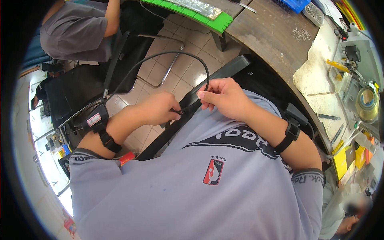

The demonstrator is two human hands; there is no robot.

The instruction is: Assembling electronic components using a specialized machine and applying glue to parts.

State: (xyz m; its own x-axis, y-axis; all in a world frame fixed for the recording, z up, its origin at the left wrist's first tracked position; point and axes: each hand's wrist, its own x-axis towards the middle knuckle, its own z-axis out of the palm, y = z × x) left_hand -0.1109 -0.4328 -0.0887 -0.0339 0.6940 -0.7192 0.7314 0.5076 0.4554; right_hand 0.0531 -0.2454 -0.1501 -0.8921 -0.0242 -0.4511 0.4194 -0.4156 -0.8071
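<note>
A thin black cable (179,52) rises from my right hand (226,98) in a wide arc. It bends over to the left and drops toward the black armrest beside my left forearm. Thumb and fingertips of my right hand pinch it in front of my shirt. A short dark stretch of the cable also spans the gap between my hands. My left hand (158,108) is closed on its dark end, whose shape is mostly hidden by the fingers. Each forearm wears a black strap with a black box, the left box (98,119) bearing a pale label.
A wooden table (276,36) runs along the upper right, with a green ridged mat (218,23), a small heap of thin pieces (301,34) and tools. A black chair (76,88) and a seated person in grey (76,30) are at upper left. A tape roll (367,98) lies far right.
</note>
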